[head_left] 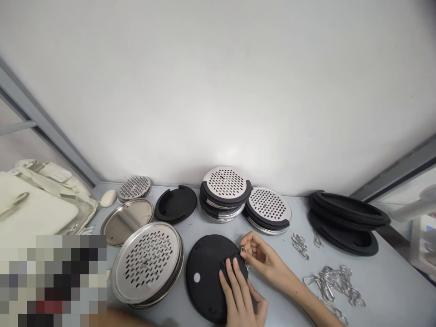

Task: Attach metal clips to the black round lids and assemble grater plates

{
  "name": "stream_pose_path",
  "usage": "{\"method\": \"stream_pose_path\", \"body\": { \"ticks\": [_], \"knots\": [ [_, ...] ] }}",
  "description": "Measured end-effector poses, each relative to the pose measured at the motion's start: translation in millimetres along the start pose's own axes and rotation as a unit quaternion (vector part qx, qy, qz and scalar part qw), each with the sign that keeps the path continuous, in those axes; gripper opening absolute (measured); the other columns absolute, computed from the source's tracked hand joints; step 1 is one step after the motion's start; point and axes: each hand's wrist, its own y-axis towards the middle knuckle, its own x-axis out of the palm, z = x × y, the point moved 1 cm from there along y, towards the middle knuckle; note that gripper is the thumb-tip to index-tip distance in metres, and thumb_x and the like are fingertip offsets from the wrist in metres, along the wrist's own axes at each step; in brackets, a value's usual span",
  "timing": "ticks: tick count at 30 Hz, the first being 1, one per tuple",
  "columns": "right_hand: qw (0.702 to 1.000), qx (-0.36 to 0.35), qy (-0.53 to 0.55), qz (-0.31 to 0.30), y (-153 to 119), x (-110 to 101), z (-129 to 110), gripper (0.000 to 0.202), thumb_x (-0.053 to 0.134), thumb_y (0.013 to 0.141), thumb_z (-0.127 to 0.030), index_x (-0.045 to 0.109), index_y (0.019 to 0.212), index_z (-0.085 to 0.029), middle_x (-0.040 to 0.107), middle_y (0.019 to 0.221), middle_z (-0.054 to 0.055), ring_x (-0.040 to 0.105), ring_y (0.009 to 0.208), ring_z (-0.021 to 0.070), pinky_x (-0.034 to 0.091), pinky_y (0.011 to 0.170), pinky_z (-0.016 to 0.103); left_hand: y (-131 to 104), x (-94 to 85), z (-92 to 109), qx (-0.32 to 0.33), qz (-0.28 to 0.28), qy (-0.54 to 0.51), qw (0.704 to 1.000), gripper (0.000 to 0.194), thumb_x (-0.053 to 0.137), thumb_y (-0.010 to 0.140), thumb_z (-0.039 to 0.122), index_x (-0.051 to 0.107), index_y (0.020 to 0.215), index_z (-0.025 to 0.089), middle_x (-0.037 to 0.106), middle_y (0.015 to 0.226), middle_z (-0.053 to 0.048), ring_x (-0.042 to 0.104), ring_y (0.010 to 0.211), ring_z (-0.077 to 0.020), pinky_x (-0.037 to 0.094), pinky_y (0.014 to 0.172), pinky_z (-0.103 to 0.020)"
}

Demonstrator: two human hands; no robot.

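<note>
A black round base [206,272] with a white dot lies on the table in front of me. My left hand [240,295] rests its fingers over the right part of the base, near a raised black block, with the thumb at the edge. At that same right edge my right hand [260,259] pinches a small metal clip [243,250] between thumb and fingertips. The clip's lower end shows beside the base; whether it is hooked on, I cannot tell. Just left stands a stack of round perforated grater plates [148,261].
Loose metal clips [335,284] lie in piles on the right. Behind are stacked grater discs in black holders [225,184], another such stack [269,206], a black holder [176,203], a plain metal plate [129,218] and black rings [347,218]. Bags [41,200] sit left.
</note>
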Motion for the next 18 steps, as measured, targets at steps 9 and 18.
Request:
{"method": "stream_pose_path", "body": {
  "ticks": [9, 18],
  "knots": [
    [0.999, 0.018, -0.031, 0.031, 5.5, 1.0, 2.8, 0.027, 0.065, 0.082, -0.041, 0.054, 0.080, -0.017, 0.049, 0.065, -0.004, 0.045, 0.061, 0.0111, 0.038, 0.060, 0.025, 2.1, 5.3, 0.1, -0.032, 0.070, 0.035, 0.996, 0.037, 0.067, 0.075, 0.050, 0.048, 0.079, 0.018, 0.069, 0.103, -0.017, 0.059, 0.105, -0.0420, 0.042, 0.089, -0.066],
    [0.994, 0.010, -0.099, 0.047, 3.1, 4.0, 3.9, 0.028, 0.057, 0.087, -0.043, 0.053, 0.076, -0.018, 0.047, 0.061, -0.004, 0.043, 0.057, 0.0110, 0.035, 0.055, 0.024, 2.9, 15.2, 2.3, -0.049, 0.138, 0.028, 0.989, 0.027, 0.072, 0.072, 0.023, 0.046, 0.076, 0.017, 0.068, 0.107, -0.019, 0.059, 0.106, -0.0417, 0.039, 0.093, -0.065]
  ]
}}
